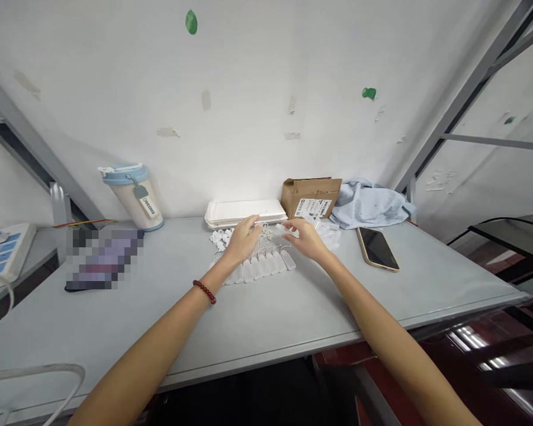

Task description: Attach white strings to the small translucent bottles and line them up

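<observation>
My left hand (244, 239), a dark red bead bracelet on its wrist, is held over the middle of the table with its thumb and fingertips close together. Whatever is between them is too small to make out. Facing it, my right hand (307, 238) pinches a small translucent white tube (279, 228) that points toward the left hand. Below both hands lies a row of several translucent white tubes (265, 266) with thin loops at their far ends, partly covered by my left wrist. Small white caps (221, 238) are heaped left of my left hand. White looped pieces (266, 235) lie between the hands.
More translucent pieces (329, 235) are piled beyond my right hand. A white tray (244, 211), a cardboard box (313, 198) and a light blue cloth (368, 204) stand along the wall. A phone (377, 248) lies right; a tumbler (135, 198) stands left.
</observation>
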A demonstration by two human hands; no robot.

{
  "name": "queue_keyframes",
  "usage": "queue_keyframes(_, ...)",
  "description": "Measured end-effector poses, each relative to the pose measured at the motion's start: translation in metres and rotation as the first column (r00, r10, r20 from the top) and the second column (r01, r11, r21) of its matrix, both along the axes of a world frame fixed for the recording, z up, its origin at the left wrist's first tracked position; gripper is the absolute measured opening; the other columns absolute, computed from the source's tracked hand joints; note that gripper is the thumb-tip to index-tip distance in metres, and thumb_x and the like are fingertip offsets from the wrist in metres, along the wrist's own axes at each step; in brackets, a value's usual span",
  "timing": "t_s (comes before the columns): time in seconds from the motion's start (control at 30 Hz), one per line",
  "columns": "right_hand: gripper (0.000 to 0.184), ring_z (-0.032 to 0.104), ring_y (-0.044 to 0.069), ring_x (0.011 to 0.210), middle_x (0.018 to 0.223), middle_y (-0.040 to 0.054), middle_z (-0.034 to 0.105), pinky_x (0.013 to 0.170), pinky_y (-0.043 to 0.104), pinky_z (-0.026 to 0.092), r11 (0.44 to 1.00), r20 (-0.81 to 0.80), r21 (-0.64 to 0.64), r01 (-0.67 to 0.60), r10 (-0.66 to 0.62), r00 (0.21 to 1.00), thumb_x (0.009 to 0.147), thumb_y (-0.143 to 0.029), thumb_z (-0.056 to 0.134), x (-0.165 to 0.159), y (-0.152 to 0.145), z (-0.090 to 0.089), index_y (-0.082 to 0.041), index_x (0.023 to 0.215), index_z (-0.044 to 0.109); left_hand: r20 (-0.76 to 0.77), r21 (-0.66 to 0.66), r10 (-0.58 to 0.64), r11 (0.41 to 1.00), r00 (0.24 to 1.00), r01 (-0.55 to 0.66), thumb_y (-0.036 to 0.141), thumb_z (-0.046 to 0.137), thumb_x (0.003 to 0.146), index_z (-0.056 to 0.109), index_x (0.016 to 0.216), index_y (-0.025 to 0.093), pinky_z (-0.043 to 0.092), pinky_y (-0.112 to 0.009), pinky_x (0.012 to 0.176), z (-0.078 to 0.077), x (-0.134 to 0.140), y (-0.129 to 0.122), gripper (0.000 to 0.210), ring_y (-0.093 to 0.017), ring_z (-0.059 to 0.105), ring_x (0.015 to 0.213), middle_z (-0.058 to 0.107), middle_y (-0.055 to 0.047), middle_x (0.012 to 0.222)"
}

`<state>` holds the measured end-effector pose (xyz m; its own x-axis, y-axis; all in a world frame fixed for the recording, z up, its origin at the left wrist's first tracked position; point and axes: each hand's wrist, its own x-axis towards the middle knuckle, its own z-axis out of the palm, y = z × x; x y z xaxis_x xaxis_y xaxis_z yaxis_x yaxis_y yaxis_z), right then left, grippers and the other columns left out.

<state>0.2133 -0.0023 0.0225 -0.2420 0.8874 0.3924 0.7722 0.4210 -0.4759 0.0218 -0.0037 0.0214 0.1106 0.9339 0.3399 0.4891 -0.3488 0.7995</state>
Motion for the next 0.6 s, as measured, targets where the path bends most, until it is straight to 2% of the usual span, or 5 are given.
queue_keyframes(0.1, 0.023, 0.059, 0.018, 0.088, 0.095, 0.0076, 0.066, 0.076, 0.031, 0.045, 0.999, -0.108, -0.006, -0.047, 0.046, 0.993, 0.078, -0.016, 0.061, -0.005, -0.004, 0.000, -0.014, 0.100, 0.063, 0.201, -0.095, 0.010, 0.995, 0.979, 0.009, 0.019, 0.043, 0.081, 0.058, 0.120, 0.013, 0.044, -0.035, 0.094, 0.005, -0.001, -0.001, 0.042, -0.022, 0.058, 0.107, 0.062, -0.010, 0.120)
queue_keyframes(0.2, 0.022, 0.059, 0.018, 0.087, 0.096, 0.0076, 0.066, 0.072, 0.029, 0.046, 0.996, -0.140, -0.002, -0.084, 0.083, 0.987, 0.078, -0.017, 0.060, -0.008, -0.006, -0.001, -0.013, 0.100, 0.062, 0.214, -0.060, 0.014, 0.998, 0.977, -0.001, 0.016, 0.041, 0.080, 0.058, 0.121, 0.012, 0.044, -0.037, 0.096, 0.006, -0.001, -0.003, 0.044, -0.021, 0.058, 0.107, 0.064, -0.010, 0.115)
queue_keyframes(0.37, 0.020, 0.059, 0.017, 0.084, 0.093, 0.0062, 0.066, 0.071, 0.029, 0.046, 0.994, -0.110, 0.023, -0.110, 0.112, 0.988, 0.078, -0.017, 0.059, -0.008, -0.006, -0.002, -0.016, 0.097, 0.062, -0.079, 0.122, 0.007, 0.992, 0.997, 0.003, 0.008, 0.035, 0.078, 0.053, 0.126, 0.013, 0.029, -0.040, 0.111, 0.000, -0.001, -0.002, 0.051, -0.021, 0.042, 0.127, 0.050, -0.008, 0.135)
queue_keyframes(0.5, 0.019, 0.058, 0.017, 0.084, 0.093, 0.0066, 0.065, 0.072, 0.030, 0.046, 0.993, -0.090, 0.034, -0.117, 0.119, 0.989, 0.078, -0.017, 0.058, -0.007, -0.006, -0.002, -0.016, 0.096, 0.062, -0.327, 0.093, -0.056, 0.992, 0.943, 0.091, 0.003, 0.034, 0.073, 0.038, 0.136, 0.006, 0.023, -0.037, 0.114, -0.006, -0.006, 0.001, 0.064, -0.021, 0.030, 0.136, 0.034, -0.012, 0.146)
queue_keyframes(0.6, 0.019, 0.058, 0.018, 0.084, 0.093, 0.0067, 0.065, 0.073, 0.030, 0.046, 0.992, -0.080, 0.044, -0.120, 0.123, 0.989, 0.078, -0.018, 0.058, -0.007, -0.006, -0.002, -0.016, 0.097, 0.062, -0.445, 0.071, -0.101, 0.986, 0.890, 0.148, 0.001, 0.034, 0.069, 0.033, 0.139, 0.006, 0.023, -0.039, 0.114, -0.009, -0.011, 0.003, 0.070, -0.024, 0.021, 0.139, 0.029, -0.013, 0.149)
